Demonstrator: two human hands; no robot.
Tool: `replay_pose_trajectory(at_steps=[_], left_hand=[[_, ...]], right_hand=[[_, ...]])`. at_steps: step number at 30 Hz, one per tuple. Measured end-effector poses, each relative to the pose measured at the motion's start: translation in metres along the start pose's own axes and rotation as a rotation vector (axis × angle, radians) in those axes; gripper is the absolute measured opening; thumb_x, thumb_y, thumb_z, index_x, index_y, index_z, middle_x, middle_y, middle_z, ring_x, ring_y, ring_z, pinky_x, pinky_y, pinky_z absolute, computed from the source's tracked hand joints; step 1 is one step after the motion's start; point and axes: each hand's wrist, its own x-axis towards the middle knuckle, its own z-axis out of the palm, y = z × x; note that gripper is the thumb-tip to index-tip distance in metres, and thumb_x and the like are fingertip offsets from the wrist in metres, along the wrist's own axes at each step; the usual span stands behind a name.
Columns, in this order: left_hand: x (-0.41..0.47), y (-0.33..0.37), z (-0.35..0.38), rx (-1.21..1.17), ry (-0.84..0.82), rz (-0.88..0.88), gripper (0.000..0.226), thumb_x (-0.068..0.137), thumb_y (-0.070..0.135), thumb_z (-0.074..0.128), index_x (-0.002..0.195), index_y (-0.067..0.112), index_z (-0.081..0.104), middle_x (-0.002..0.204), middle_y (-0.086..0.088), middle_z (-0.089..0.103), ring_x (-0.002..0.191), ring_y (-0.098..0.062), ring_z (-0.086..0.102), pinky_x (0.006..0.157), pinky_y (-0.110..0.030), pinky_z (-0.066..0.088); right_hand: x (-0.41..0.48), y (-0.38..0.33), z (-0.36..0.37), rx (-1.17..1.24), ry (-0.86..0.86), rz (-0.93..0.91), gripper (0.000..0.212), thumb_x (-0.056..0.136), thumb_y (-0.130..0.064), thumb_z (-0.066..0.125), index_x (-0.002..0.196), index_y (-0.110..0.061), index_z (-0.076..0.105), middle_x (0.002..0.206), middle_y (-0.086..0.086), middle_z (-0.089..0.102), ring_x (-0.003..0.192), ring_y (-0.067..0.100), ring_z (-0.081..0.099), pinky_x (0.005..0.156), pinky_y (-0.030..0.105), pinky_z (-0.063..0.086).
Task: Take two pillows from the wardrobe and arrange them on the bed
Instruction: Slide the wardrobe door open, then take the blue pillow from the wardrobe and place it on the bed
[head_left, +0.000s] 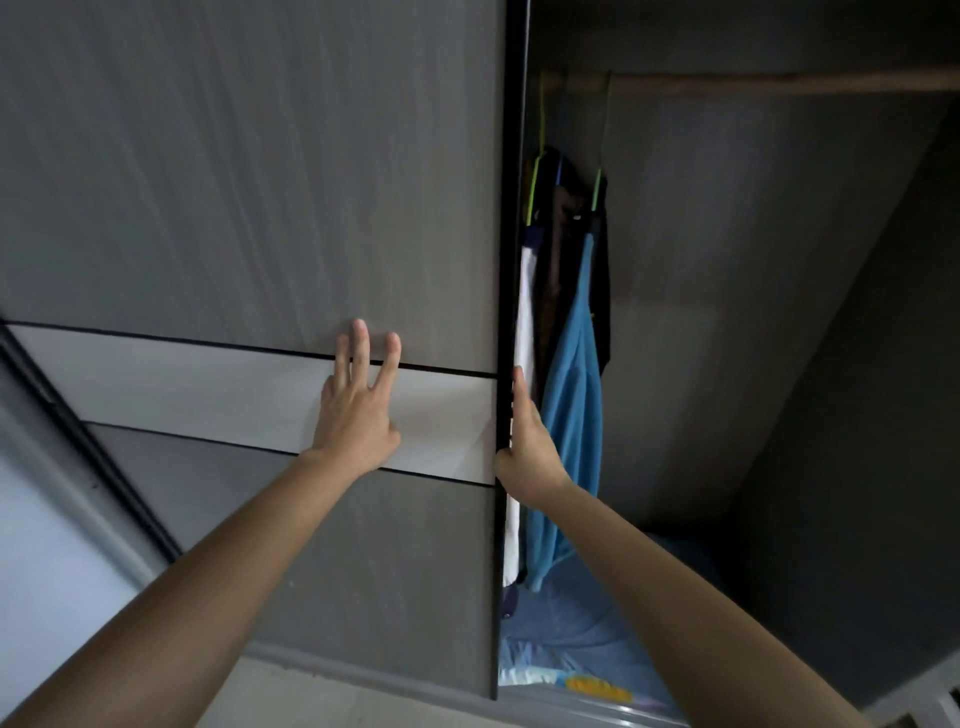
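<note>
A grey sliding wardrobe door with a pale band across it fills the left of the view. My left hand lies flat on that band, fingers spread. My right hand is wrapped around the door's black right edge. Right of the edge the wardrobe stands open. At its bottom lies a blue pillow-like bundle, with a patterned blue and yellow item in front of it. Part of the bundle is hidden behind my right forearm.
Clothes hang from a rail just inside the opening: a blue garment, a white one and dark ones on green hangers. The dark wardrobe side wall stands at right. A second door panel lies at far left.
</note>
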Motion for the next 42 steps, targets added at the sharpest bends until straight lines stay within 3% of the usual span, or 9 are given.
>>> replay_pose_trajectory(at_steps=[4,8,11,14,18,23,26,32,42], left_hand=[[0.002,-0.022,0.001,-0.013,-0.033,-0.037,0.105,0.075,0.003,0.060,0.155,0.023,-0.004,0.161,-0.015,-0.024,0.150,-0.039,-0.006,0.106,-0.047,0.038],[0.002,-0.046,-0.004,-0.025,-0.044,-0.054,0.104,0.076,0.003,0.060,0.155,0.024,-0.004,0.161,-0.014,-0.024,0.150,-0.037,-0.003,0.105,-0.047,0.040],[0.003,-0.055,-0.007,-0.040,-0.066,-0.055,0.100,0.078,0.005,0.059,0.156,0.025,0.000,0.162,-0.013,-0.020,0.150,-0.036,0.001,0.107,-0.048,0.039],[0.003,-0.051,-0.010,-0.053,0.011,-0.045,0.081,0.084,0.013,0.057,0.155,0.019,0.018,0.163,-0.020,0.001,0.143,-0.042,0.023,0.106,-0.051,0.038],[0.006,-0.016,-0.006,-0.078,0.308,0.224,0.055,0.093,0.026,0.043,0.146,0.014,0.040,0.154,-0.021,0.033,0.131,-0.041,0.040,0.103,-0.053,0.038],[0.016,0.068,0.012,-0.136,0.409,0.563,0.053,0.096,0.032,0.043,0.147,0.019,0.040,0.158,-0.017,0.027,0.147,-0.034,0.024,0.115,-0.057,0.023],[0.014,0.119,0.032,-0.183,0.353,0.686,0.057,0.094,0.033,0.045,0.148,0.019,0.038,0.160,-0.019,0.023,0.150,-0.034,0.016,0.118,-0.061,0.014],[-0.001,0.201,0.080,-0.249,0.096,0.824,0.057,0.095,0.037,0.044,0.147,0.015,0.039,0.159,-0.021,0.023,0.148,-0.036,0.019,0.117,-0.061,0.019],[0.011,0.301,0.186,-0.245,-0.224,0.669,0.062,0.097,0.042,0.042,0.152,0.015,0.029,0.162,-0.020,0.015,0.149,-0.033,0.016,0.116,-0.059,0.022]], right_hand=[[0.013,-0.012,0.021,0.061,-0.068,-0.005,0.107,0.076,0.003,0.048,0.153,-0.040,-0.014,0.163,-0.009,0.013,0.148,0.017,0.021,0.102,0.023,0.036],[0.021,-0.024,0.037,0.128,-0.095,0.019,0.104,0.079,0.001,0.052,0.154,-0.042,-0.007,0.162,-0.008,0.021,0.148,0.015,0.021,0.114,0.033,0.035],[0.026,-0.027,0.037,0.117,-0.139,0.007,0.101,0.080,-0.002,0.051,0.154,-0.043,-0.004,0.160,-0.005,0.029,0.146,0.015,0.025,0.112,0.041,0.042],[0.027,-0.024,0.025,0.073,-0.109,0.003,0.084,0.086,-0.004,0.048,0.156,-0.035,0.014,0.155,0.000,0.038,0.144,0.017,0.033,0.110,0.036,0.043],[0.018,-0.013,-0.007,-0.090,0.099,-0.115,0.055,0.094,-0.015,0.049,0.148,-0.023,0.040,0.145,0.001,0.049,0.133,0.016,0.046,0.107,0.032,0.043],[-0.011,0.025,-0.075,-0.252,0.348,-0.081,0.038,0.092,-0.018,0.051,0.129,-0.017,0.061,0.115,0.003,0.066,0.107,0.019,0.063,0.090,0.040,0.054],[-0.047,0.057,-0.118,-0.385,0.454,0.042,0.036,0.090,-0.016,0.054,0.126,-0.014,0.063,0.109,0.009,0.066,0.101,0.029,0.064,0.087,0.039,0.052],[-0.133,0.124,-0.175,-0.532,0.532,0.298,0.041,0.093,-0.019,0.055,0.134,-0.017,0.056,0.121,0.006,0.061,0.108,0.027,0.061,0.090,0.034,0.049],[-0.135,0.251,-0.236,-0.528,0.474,0.437,0.044,0.094,-0.023,0.054,0.138,-0.018,0.051,0.128,0.011,0.057,0.115,0.033,0.057,0.093,0.039,0.048]])
